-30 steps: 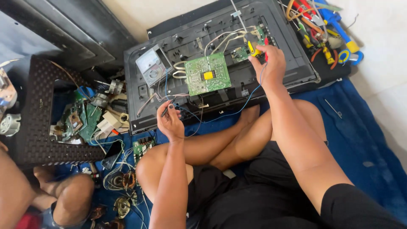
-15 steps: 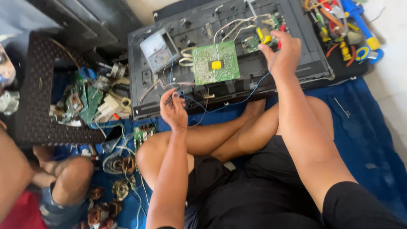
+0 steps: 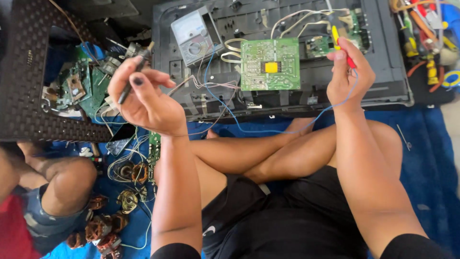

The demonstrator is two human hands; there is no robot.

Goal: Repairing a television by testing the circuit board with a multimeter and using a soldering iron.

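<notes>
My left hand (image 3: 143, 93) is raised and holds a thin black test probe (image 3: 128, 81) pointing up and to the right, above the left edge of a dark opened panel chassis (image 3: 378, 72). My right hand (image 3: 349, 72) grips a red and yellow test probe (image 3: 338, 38) with a blue wire trailing from it, its tip near a small green board (image 3: 318, 45). A larger green circuit board (image 3: 270, 64) with a yellow part lies between the hands. A grey analog meter (image 3: 194, 34) rests on the chassis at upper left. My legs are crossed below.
A dark woven tray (image 3: 24, 100) at left holds green boards and loose parts. Another person's knee (image 3: 67, 180) is at lower left, beside copper-wound motor coils (image 3: 103, 230) on the blue cloth (image 3: 426, 158). Hand tools (image 3: 426, 29) lie at upper right.
My left hand has lifted off the chassis edge and moved left and up with the black probe. The view has drawn closer. My right hand stays at the small board.
</notes>
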